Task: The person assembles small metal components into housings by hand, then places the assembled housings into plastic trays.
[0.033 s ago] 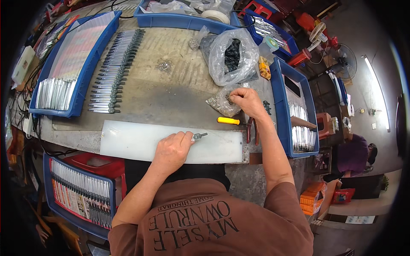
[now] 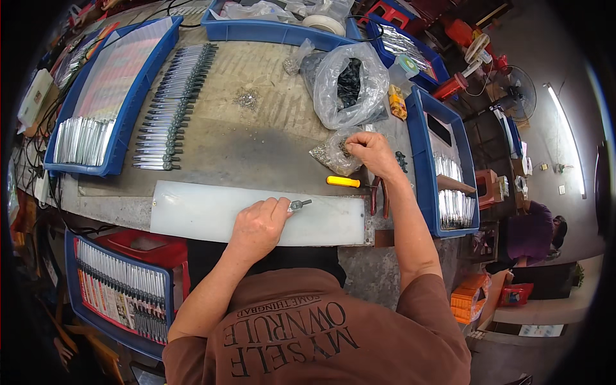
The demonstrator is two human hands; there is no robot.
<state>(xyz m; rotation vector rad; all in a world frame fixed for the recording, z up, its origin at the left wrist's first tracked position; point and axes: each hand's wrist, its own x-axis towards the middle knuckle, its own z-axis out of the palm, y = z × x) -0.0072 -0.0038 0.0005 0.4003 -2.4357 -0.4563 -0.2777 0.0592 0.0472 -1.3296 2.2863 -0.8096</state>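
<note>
My left hand (image 2: 262, 224) is closed around a silver rod with a dark grey head (image 2: 299, 205); the head pokes out past the thumb, and the fingers hide the rest. It is held over a white board (image 2: 192, 208) along the table's near edge. My right hand (image 2: 372, 153) is pinched at the mouth of a small clear bag (image 2: 340, 157) of tiny metal parts. What lies between those fingertips is too small to make out. Just below the bag are a yellow-handled tool (image 2: 343, 181) and red-handled pliers (image 2: 378, 196), close to my right forearm.
Similar rods (image 2: 168, 112) lie in a column at left, beside a blue tray (image 2: 115, 163). Other blue trays stand at right (image 2: 420, 147) and lower left (image 2: 122, 324). Tiny parts (image 2: 247, 98) are scattered mid-table. A large plastic bag (image 2: 327, 106) stands behind my right hand. A person (image 2: 532, 231) bends at far right.
</note>
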